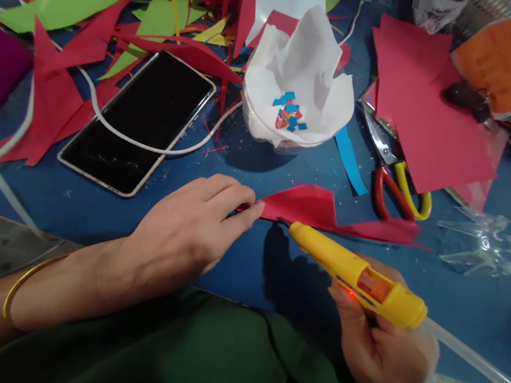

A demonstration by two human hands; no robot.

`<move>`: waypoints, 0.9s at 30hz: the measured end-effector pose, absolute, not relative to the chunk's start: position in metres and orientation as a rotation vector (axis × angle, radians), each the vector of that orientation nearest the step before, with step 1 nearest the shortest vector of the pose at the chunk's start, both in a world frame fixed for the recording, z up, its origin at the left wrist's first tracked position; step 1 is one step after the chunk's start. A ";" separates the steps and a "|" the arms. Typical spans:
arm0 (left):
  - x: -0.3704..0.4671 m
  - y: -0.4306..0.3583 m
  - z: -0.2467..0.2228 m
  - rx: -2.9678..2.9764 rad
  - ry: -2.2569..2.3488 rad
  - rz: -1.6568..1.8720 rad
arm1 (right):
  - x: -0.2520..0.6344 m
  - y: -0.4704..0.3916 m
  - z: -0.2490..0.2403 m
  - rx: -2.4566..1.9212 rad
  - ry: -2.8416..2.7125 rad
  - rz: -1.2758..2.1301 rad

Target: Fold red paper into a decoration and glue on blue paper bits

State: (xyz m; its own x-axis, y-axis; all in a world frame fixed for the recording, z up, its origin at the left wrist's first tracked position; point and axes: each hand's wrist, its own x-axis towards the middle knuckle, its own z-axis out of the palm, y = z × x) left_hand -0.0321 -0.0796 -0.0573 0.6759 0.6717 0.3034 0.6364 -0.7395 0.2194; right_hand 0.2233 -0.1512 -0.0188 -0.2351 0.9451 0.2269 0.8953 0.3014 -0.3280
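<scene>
Blue table; wrist [96,273] angled rightward.

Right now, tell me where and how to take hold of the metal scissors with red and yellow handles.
I'd grip the red and yellow handle loops, coming down from the near side, over the folded red paper strip. The silver metal blades point away from the person, leaving the loops nearest; the flat red paper sheets crowd the yellow loop's side.

Your single view looks forward and down from your head, close over the worktop [236,259]; its top edge seems partly blurred.
</scene>
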 end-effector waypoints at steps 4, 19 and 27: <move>-0.033 -0.080 -0.058 2.796 1.150 0.549 | 0.228 -0.155 -0.014 -1.651 -2.140 0.290; -0.019 -0.069 -0.046 2.738 1.352 0.515 | 0.235 -0.164 -0.024 -1.554 -1.974 0.346; -0.016 -0.069 -0.048 3.001 1.229 0.586 | 0.245 -0.165 -0.022 -1.652 -1.778 0.445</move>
State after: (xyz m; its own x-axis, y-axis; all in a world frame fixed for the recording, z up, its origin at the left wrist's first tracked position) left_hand -0.0159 -0.0693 -0.0484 0.6606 0.6480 0.3791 0.7023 -0.7118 -0.0073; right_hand 0.2454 -0.1653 -0.0215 0.0170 0.9720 0.2344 0.7469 0.1435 -0.6493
